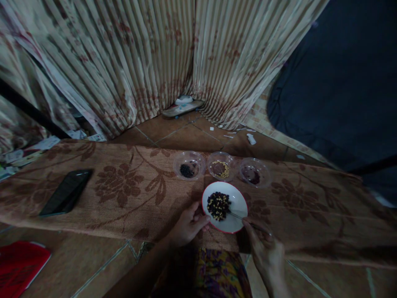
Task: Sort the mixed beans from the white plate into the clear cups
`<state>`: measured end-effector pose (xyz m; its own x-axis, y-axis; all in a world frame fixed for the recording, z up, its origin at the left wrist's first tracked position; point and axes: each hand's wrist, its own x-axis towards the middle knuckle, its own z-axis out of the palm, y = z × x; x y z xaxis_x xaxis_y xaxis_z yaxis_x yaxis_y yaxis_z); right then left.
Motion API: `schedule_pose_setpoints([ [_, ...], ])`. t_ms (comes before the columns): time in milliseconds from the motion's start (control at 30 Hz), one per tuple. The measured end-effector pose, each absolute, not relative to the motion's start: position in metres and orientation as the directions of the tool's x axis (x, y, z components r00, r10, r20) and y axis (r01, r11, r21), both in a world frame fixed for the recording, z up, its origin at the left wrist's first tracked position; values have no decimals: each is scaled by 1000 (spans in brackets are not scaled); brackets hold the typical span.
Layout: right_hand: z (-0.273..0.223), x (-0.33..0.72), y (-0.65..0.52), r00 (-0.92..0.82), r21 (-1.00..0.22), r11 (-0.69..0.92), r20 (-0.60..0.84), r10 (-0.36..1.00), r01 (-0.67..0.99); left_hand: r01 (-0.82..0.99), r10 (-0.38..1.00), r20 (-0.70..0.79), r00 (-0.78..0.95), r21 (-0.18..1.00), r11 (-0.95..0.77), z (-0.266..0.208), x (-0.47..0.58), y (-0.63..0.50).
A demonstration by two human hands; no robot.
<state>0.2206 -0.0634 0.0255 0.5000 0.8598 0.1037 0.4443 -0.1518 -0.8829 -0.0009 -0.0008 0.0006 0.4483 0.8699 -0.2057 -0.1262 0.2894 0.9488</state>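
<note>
Fingers of the right hand (265,246) pinch a metal spoon (236,215), probably light, stiff and best held by its handle, its long axis slanting leftward and away from them into mixed beans (218,205). Between both hands' fingers sits a white bowl (238,202), likely smooth, its rim held by the left hand (187,225).

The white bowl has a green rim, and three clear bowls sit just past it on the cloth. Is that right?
Not quite: the head view shows the white bowl has a red rim, not green. Three clear bowls do sit just past it on the cloth.
</note>
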Motion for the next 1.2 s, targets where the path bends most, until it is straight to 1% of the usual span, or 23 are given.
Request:
schedule_pose_setpoints([
  [133, 26, 221, -63, 515, -880, -153, 116, 849, 450, -129, 870, -208, 447, 948, 292, -1, -1, -1],
  [333, 32, 223, -63, 598, -919, -206, 39, 801, 336, -128, 869, -199, 453, 950, 284, -3, -2, -1],
  [433, 38, 230, -58, 635, -930, -191, 58, 770, 315, -109, 866, -196, 461, 955, 275, -4, -3, -1],
  [533, 52, 243, -43, 705, -925, -160, 144, 694, 345, -117, 869, -192, 456, 955, 272, -7, -3, -1],
  [633, 67, 263, -17, 729, -894, -88, 298, 616, 439, -130, 872, -187, 453, 954, 272, -8, -2, -1],
  [700, 72, 279, 3, 746, -879, -25, 389, 541, 477, -137, 877, -185, 443, 953, 271, -8, -1, -2],
  [733, 72, 286, 12, 746, -872, 3, 419, 518, 489, -141, 881, -183, 435, 953, 268, -7, -1, -1],
  [767, 72, 293, 20, 728, -869, 8, 420, 542, 495, -144, 885, -181, 429, 953, 265, -7, -1, -1],
  [867, 65, 301, 32, 734, -887, 17, 393, 553, 462, -149, 888, -185, 421, 952, 268, -6, -1, -1],
  [1000, 61, 285, 17, 759, -896, 2, 377, 531, 444, -138, 874, -205, 439, 947, 292, -6, -1, -1],
  [1067, 62, 271, 0, 763, -916, -32, 313, 565, 399, -142, 869, -205, 451, 944, 296, -6, -2, -1],
  [1200, 62, 241, -39, 711, -936, -176, 102, 696, 307, -129, 868, -199, 455, 950, 285, -6, -2, -1],
])
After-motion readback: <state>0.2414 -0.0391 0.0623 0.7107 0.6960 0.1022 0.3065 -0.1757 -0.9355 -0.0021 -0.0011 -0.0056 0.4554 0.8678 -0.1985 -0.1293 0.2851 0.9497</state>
